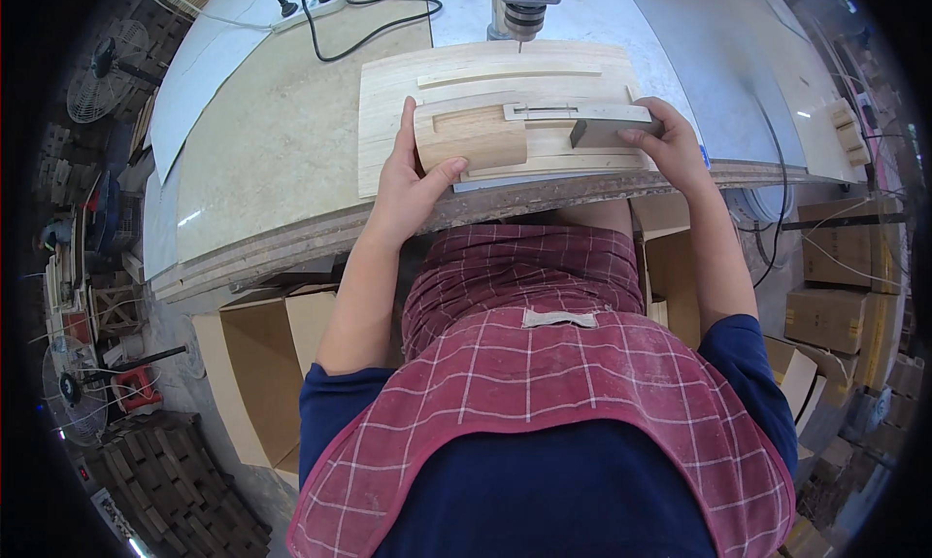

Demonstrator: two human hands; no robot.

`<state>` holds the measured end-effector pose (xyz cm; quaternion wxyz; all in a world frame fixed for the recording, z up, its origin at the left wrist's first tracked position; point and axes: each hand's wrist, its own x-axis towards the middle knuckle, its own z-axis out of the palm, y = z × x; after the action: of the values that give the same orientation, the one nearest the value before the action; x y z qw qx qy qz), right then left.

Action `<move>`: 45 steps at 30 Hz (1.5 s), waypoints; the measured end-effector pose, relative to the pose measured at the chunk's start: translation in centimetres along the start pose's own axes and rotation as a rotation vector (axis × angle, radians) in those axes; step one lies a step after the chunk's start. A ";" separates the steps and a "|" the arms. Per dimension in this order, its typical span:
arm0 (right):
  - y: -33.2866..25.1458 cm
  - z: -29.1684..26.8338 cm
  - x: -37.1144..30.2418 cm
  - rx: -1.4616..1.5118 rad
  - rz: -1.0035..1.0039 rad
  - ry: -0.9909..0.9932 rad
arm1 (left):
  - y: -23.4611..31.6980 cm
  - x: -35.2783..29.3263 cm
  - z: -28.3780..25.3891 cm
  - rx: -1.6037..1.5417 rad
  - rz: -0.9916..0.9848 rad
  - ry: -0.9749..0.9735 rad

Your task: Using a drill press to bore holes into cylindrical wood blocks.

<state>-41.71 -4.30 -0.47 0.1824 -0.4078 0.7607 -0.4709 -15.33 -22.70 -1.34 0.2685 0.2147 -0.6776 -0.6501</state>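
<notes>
My left hand (419, 181) grips the left end of a pale wooden block (495, 148), its thumb on the near side and its fingers along the far left edge. A shallow rectangular recess shows in the block's top. My right hand (672, 142) is closed on a grey rectangular block (610, 131) with a darker end face, to the right of the wooden one. Between and behind them is a thin light piece with a narrow slot (544, 112). Beneath everything lies a pale wooden board (383, 92) with a raised strip (510, 75).
A drill chuck (524, 21) with a thin bit points down over the board's far side. A power strip (316, 4) and black cables (374, 38) lie at the back left of the table (282, 140). Open cardboard boxes (257, 364) stand below.
</notes>
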 end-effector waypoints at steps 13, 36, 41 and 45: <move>-2.0 2.7 2.0 -0.098 -0.205 0.047 | 0.3 2.2 2.0 0.219 0.030 -0.048; -4.0 1.3 6.5 -0.245 -0.215 -0.158 | -1.8 5.8 3.7 -0.130 0.044 0.142; -10.6 -6.3 11.3 -0.140 -0.559 0.218 | -1.5 6.3 4.6 -0.126 0.057 0.111; -21.3 -4.3 12.7 -0.209 -0.391 0.362 | -2.2 6.0 4.1 -0.126 0.088 0.153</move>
<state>-42.66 -16.65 21.43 -0.0938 -0.4725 0.7324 -0.4812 -22.73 -23.52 -3.03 0.3606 0.2162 -0.6217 -0.6608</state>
